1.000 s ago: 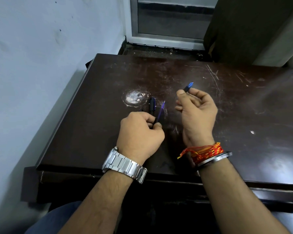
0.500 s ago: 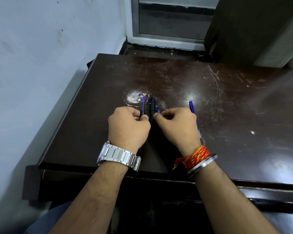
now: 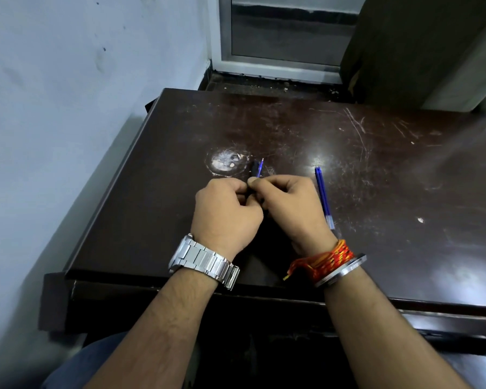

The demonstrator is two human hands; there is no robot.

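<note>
Both hands are clenched into pinches, knuckles up, fingertips meeting. The left hand (image 3: 227, 214) has its fingers curled round the near end of a black pen barrel (image 3: 253, 172). The right hand (image 3: 292, 209) seems to pinch a blue refill (image 3: 260, 167) between thumb and forefinger, though the pads themselves are hidden under the knuckles. Barrel and refill poke out side by side just beyond the fingertips, pointing away from the person, the refill's fine tip furthest out. I cannot tell whether the refill already sits inside the barrel or only lies against it.

The likely trouble is misalignment. A refill this thin would bend or kink if pushed at an angle to the barrel's mouth, and with both grips crowded onto one spot a slight twist of either wrist could cause that. Its tip could also smear ink on the fingers or skate off the barrel and jab the scratched dark table (image 3: 376, 169). Should the right-hand pinch slacken, the refill could roll away. Two spare blue refills (image 3: 323, 195) lie loose just outside the right hand's little-finger side, and a sweep of that hand could knock them.

The only holder here is the barrel itself, and its contents are not visible. A worn pale patch (image 3: 226, 164) marks the tabletop just beyond the left fingers.
</note>
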